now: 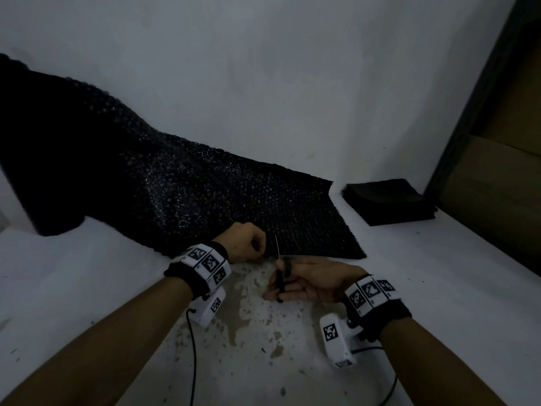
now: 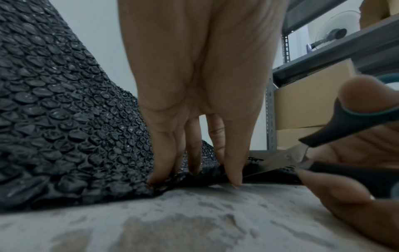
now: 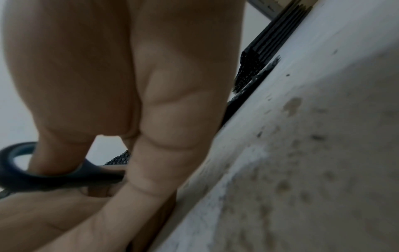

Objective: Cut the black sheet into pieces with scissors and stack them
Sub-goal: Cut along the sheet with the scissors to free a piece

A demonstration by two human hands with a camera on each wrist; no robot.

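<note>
A long black bubble-textured sheet [image 1: 205, 197] runs from a roll at the far left down across the white table. My left hand [image 1: 248, 240] pinches its near edge, fingertips [image 2: 194, 168] pressed on the sheet [image 2: 64, 119]. My right hand [image 1: 304, 278] holds black-handled scissors [image 1: 280, 271], thumb through one loop [image 3: 19, 170]. The blades [image 2: 274, 162] meet the sheet's near edge just right of my left fingers. A stack of cut black pieces [image 1: 386, 200] lies at the right; its edge [image 3: 270, 42] shows in the right wrist view.
The white table [image 1: 292, 347] is worn and stained in front of me. A wall [image 1: 263, 83] stands close behind the sheet. Metal shelving with cardboard boxes [image 1: 497, 186] rises at the right edge. Cables [image 1: 193, 361] trail from my wrist cameras.
</note>
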